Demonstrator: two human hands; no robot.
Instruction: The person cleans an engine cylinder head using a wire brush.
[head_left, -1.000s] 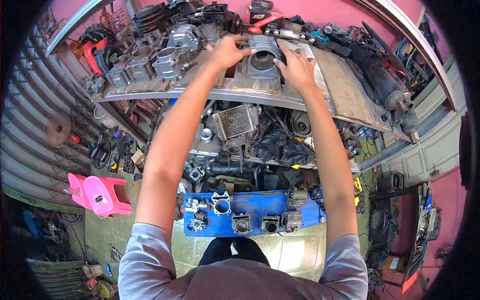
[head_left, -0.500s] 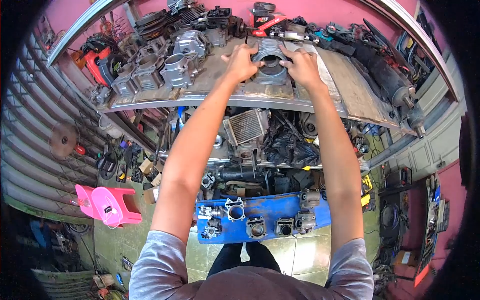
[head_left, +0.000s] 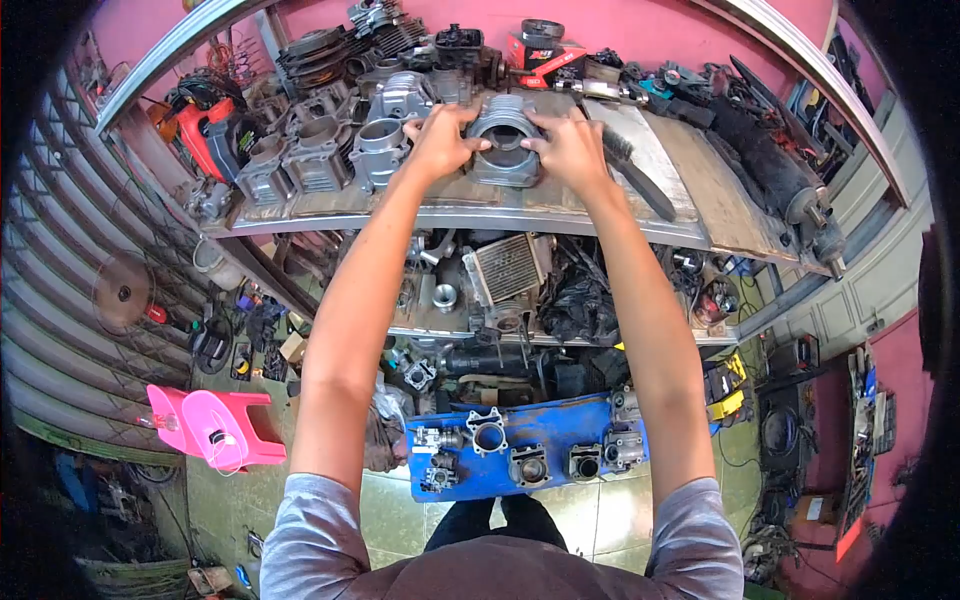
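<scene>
A grey finned metal cylinder block [head_left: 505,165] stands on the wooden top of the shelf, its round bore facing me. My left hand [head_left: 443,143] grips its left side, with the thumb at the bore's edge. On the right side, my right hand [head_left: 568,152] holds it the same way, fingers behind the fins. Just left of my left hand stands another metal cylinder [head_left: 381,152], apart from the held one. A dark-bristled brush [head_left: 640,178] lies to the right of my right hand.
More engine parts [head_left: 318,155] line the shelf's left side. A red and black box [head_left: 545,62] stands behind. Exhaust pipes [head_left: 800,205] lie at the right. Below are a radiator [head_left: 508,268], a blue board [head_left: 480,478] bearing parts and a pink stool [head_left: 250,425].
Both hands and the cylinder block between them have shifted left, closer to the neighbouring cylinder. The brush now shows beside my right hand. The view has shifted slightly.
</scene>
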